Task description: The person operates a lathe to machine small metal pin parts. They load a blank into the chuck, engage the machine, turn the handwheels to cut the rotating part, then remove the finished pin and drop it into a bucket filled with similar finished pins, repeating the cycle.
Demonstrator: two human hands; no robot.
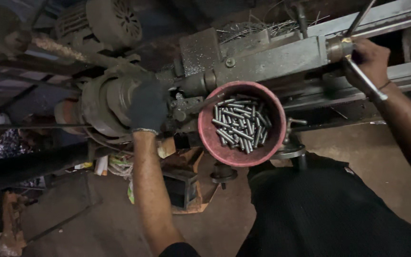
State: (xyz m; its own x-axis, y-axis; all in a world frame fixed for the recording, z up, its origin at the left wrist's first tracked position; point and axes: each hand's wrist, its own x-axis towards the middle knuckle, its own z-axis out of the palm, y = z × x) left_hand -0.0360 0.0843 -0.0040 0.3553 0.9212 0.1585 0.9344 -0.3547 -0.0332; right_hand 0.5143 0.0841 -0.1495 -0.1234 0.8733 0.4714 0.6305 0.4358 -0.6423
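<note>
My left hand point(147, 105), in a dark glove, rests on the round chuck point(102, 102) of an old grey lathe and covers its front. Whether the fingers close around anything is hidden. My right hand point(369, 61) is bare and grips the steel handle point(363, 78) of the tailstock wheel at the lathe's right end. Between the two hands a red round bowl point(208, 128) sits on the machine, holding several short steel pins point(241, 121).
The lathe bed rails point(405, 76) run off to the right. A motor point(112, 21) sits above left, metal swarf point(258, 29) piles up behind the machine, and scraps and a small box point(181, 185) lie on the concrete floor below.
</note>
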